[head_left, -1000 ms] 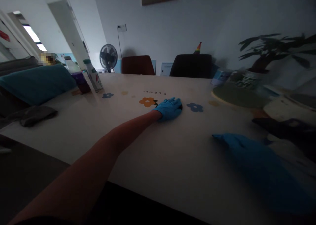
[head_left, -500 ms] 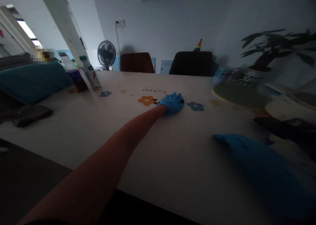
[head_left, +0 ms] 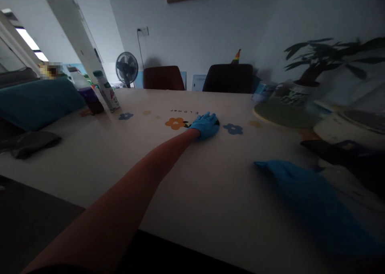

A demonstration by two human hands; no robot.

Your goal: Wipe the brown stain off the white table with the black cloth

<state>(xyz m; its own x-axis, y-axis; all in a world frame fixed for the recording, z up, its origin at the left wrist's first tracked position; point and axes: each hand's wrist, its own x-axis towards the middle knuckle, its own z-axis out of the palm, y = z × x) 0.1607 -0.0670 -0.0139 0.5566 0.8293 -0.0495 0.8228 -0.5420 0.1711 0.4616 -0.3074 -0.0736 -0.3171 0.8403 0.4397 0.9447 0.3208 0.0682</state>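
My left hand [head_left: 205,125], in a blue glove, lies on the white tabletop [head_left: 180,173] with its fingers spread. It is between a printed orange flower [head_left: 175,123] and a printed blue flower [head_left: 233,128]. A small dark patch shows at its right edge; whether it is print or an object is unclear. My right hand [head_left: 300,189], also blue-gloved, is low over the right side of the table, near a dark item [head_left: 319,150]. Its fingers are blurred and dim, and anything in them is hidden.
At the back left stand a white spray bottle [head_left: 106,90] and a purple-labelled bottle [head_left: 90,99]. A grey cloth [head_left: 36,143] lies at left. On the right are a round green mat [head_left: 279,112], a potted plant [head_left: 303,89] and a pale lidded pot [head_left: 339,129]. Chairs stand behind.
The whole view has shifted slightly, so things appear a little further left. Both gloved hands stay in about the same places on or over the table.
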